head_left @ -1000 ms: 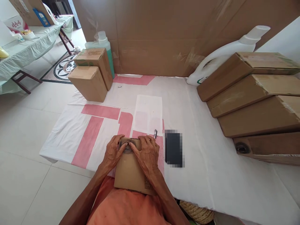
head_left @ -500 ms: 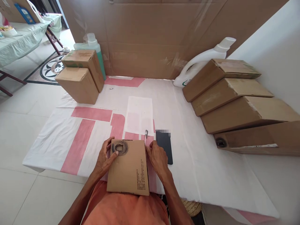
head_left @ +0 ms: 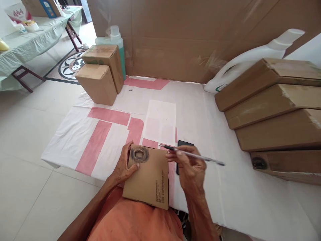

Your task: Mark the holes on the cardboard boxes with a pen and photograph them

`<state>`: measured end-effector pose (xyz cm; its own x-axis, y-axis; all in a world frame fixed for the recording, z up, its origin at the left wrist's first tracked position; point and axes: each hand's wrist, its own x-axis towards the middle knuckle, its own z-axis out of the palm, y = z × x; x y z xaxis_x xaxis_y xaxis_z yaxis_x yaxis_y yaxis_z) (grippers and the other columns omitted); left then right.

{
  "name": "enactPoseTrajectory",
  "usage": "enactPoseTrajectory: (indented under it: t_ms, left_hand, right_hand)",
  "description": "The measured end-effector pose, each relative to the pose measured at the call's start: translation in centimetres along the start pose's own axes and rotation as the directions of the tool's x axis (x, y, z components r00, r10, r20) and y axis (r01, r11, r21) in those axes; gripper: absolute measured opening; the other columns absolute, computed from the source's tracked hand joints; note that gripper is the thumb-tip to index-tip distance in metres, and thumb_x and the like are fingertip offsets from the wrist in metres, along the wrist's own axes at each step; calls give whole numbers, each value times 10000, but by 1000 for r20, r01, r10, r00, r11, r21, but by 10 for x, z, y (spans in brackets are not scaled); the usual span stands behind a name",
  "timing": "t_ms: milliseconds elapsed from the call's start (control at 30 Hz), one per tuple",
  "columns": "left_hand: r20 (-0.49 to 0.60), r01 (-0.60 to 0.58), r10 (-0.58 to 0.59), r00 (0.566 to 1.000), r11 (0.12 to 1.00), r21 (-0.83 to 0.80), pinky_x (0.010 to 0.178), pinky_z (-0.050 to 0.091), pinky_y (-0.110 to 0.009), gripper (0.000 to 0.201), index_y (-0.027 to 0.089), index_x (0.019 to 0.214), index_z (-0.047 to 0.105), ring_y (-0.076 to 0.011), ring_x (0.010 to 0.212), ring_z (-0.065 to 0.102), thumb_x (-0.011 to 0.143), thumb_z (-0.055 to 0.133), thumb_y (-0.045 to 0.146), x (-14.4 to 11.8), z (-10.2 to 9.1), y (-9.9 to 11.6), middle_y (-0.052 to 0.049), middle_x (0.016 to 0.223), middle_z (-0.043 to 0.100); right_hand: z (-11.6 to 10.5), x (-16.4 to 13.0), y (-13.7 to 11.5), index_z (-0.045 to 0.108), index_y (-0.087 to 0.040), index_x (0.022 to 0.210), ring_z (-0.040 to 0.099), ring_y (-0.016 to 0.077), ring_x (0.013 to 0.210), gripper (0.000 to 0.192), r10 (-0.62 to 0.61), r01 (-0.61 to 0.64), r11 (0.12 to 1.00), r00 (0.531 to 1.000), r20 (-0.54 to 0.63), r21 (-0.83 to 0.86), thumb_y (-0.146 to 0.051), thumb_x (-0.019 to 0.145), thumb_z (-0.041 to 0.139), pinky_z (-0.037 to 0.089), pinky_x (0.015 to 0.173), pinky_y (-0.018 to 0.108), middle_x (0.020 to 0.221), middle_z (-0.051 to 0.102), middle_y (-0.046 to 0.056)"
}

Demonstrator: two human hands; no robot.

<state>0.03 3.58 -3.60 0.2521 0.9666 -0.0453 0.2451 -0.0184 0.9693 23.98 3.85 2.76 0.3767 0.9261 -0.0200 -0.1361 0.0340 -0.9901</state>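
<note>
Cardboard box at near table edge, resting half on lap, left hand gripping its left side beside dark scribbled ring. Right hand pinching pen, tip probably pointing left. Could slide off lap under writing pressure; could smudge ring.

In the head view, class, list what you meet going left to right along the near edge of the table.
Left hand → small box → right hand with the pen → holed box.
</note>
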Motion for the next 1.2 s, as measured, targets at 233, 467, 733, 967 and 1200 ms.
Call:
enactPoseTrajectory:
  t_ms: [233, 467, 733, 967, 1200]
  left_hand:
    - [13, -57, 57, 998, 998, 2, 1258, 323, -597, 898, 233, 1637, 278, -396, 1520, 374, 854, 687, 390, 6, 9, -6, -159, 1651, 355]
    - [28, -59, 59, 998, 998, -3, 1245, 345, -606, 919, 237, 1638, 284, -401, 1491, 414, 826, 699, 346, 8, 8, -9, -156, 1632, 384]
    - [39, -71, 71, 997, 997, 9, 1230, 350, -610, 921, 235, 1644, 274, -405, 1475, 422, 831, 683, 375, 9, 7, -8, -154, 1606, 410]
    - [46, -62, 61, 997, 998, 21, 1247, 327, -596, 926, 234, 1644, 271, -403, 1481, 405, 834, 689, 397, 10, 6, -8, -152, 1629, 382]
    - [59, -46, 45, 997, 999, 21, 1240, 339, -590, 907, 227, 1646, 266, -407, 1492, 403, 873, 680, 457, 10, 4, -2, -168, 1631, 372]
  right_hand:
    - [40, -33, 23, 804, -227, 1071, 801, 231, 772, 243, 140, -131, 990, 962, 233, -56, -407, 948, 699, 679, 704, 365, 965, 833, 78]
    - [35, -24, 27, 801, -228, 1035, 797, 246, 763, 260, 155, -116, 982, 947, 280, -153, -440, 925, 699, 683, 693, 385, 856, 819, 69]
    - [23, -22, 20, 780, -199, 893, 739, 206, 602, 273, 141, -52, 963, 933, 330, -264, -435, 938, 650, 593, 546, 291, 705, 751, 44]
    - [-2, -9, 22, 726, -200, 848, 660, 170, 538, 264, 78, -19, 948, 981, 175, -316, -433, 950, 656, 503, 508, 264, 657, 682, 11]
    - [20, 2, 20, 751, -208, 978, 716, 201, 646, 327, 66, -17, 971, 978, 196, -240, -522, 951, 661, 594, 624, 322, 787, 755, 43]
